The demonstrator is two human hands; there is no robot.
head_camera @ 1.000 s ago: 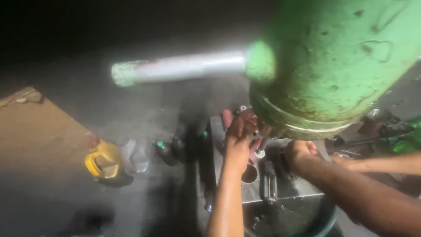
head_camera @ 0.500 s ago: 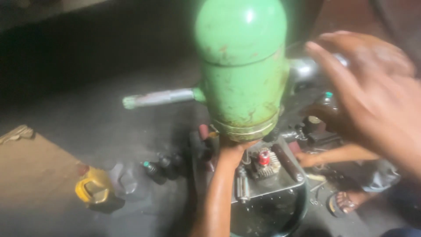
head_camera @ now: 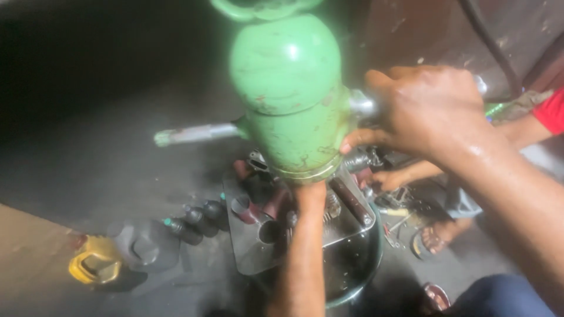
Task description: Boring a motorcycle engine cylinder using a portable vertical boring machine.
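- We look down on a dim workshop floor (head_camera: 100,176), dark grey and grimy, with deep shadow across the upper left.
- A green machine head (head_camera: 288,100), chipped and rust-flecked, fills the middle of the view; a grey handle (head_camera: 197,134) sticks out to its left, and a metal handle (head_camera: 364,105) shows on its right.
- Our right hand (head_camera: 426,111) is wrapped around that right handle, fingers curled tight, the skin wet and shiny.
- Our left arm reaches up from below; the left hand (head_camera: 310,191) goes under the base of the green head, and we cannot tell whether its fingers are spread or closed, since the head hides them.
- Below the head sits a grey metal block (head_camera: 258,255) with round bores and small parts on it, resting in a dark round tub (head_camera: 364,273).
- On the floor to the left lie a yellow can (head_camera: 94,265), a grey jug (head_camera: 147,246) and dark bottles (head_camera: 197,222) in a loose row, near the block.
- At the lower left a brown sheet (head_camera: 29,264) covers the floor.
- At the right another person's hand (head_camera: 388,178) reaches in beside the block; a red sleeve (head_camera: 549,111) shows at the edge, and a sandalled foot (head_camera: 437,238) rests on the floor among scattered tools.
- A dark cable (head_camera: 487,44) hangs at the upper right against a brown wall (head_camera: 423,29).
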